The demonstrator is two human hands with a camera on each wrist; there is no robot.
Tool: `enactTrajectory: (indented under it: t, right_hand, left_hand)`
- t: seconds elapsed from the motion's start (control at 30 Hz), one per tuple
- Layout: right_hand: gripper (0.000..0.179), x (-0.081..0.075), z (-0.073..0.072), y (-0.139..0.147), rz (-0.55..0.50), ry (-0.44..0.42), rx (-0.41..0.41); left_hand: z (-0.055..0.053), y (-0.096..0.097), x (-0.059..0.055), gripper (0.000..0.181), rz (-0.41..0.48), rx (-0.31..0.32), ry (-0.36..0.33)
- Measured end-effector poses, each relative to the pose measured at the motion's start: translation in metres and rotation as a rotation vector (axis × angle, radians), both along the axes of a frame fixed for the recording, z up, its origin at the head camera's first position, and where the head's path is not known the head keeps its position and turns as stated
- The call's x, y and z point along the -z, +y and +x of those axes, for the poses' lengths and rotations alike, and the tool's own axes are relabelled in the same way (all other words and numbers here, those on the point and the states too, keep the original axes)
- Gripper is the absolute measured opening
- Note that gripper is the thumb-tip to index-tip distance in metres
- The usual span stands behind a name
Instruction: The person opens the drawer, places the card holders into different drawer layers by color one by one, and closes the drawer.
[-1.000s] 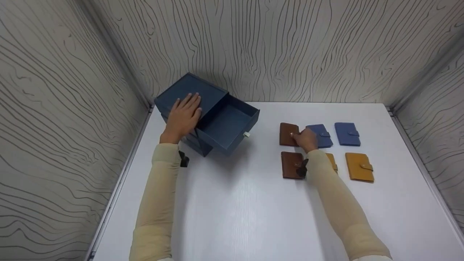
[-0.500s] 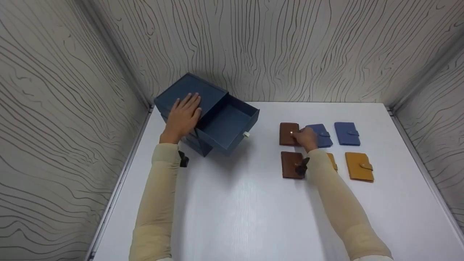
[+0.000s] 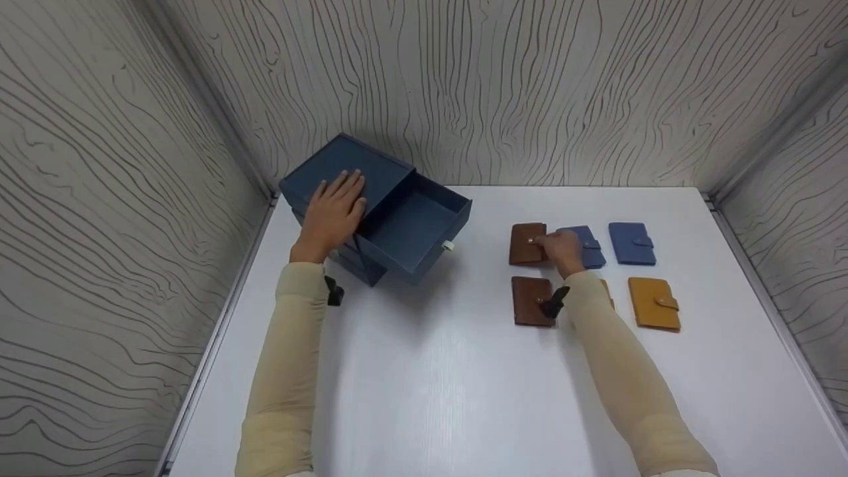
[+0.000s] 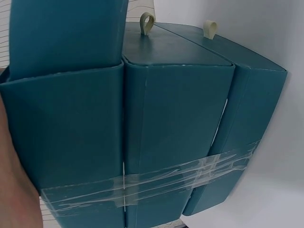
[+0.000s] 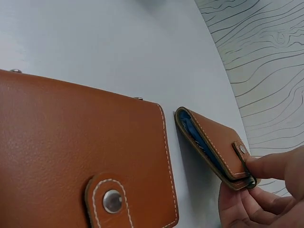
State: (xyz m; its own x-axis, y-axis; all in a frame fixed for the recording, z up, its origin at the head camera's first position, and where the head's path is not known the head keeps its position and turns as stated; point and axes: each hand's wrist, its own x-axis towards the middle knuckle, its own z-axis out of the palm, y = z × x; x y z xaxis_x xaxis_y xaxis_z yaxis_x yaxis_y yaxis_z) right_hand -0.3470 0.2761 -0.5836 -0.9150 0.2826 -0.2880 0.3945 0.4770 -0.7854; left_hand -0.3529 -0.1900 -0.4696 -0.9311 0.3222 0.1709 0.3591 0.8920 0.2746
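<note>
Long beige sleeves, lightly creased, with a small black wrist camera beside each cuff

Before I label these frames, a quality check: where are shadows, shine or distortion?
Head: soft shadow on the tabletop beneath the open drawer. Left wrist: shiny streaks along the clear tape. Right wrist: highlight on the metal snap, shadow beside the pinched wallet, tabletop's edge curved, probably lens distortion.
</note>
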Motion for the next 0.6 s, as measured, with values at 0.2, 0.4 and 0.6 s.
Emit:
enactTrajectory:
  t: [0.2,0.4,0.6]
  right_hand:
    - [0.05,-0.003,0.001,0.0,-0.058,-0.027,0.008]
    - [0.054,-0.007,0.0,-0.001,-0.082,-0.056,0.009]
    - [0.05,-0.013,0.0,-0.003,-0.138,-0.021,0.015]
  left_hand:
    - [0.001,-0.001,-0.001,0.058,0.004,-0.001,-0.014]
    - [0.0,0.0,-0.001,0.059,-0.003,0.0,-0.019]
    - [-0.001,0.0,0.0,0.059,-0.002,-0.005,-0.022]
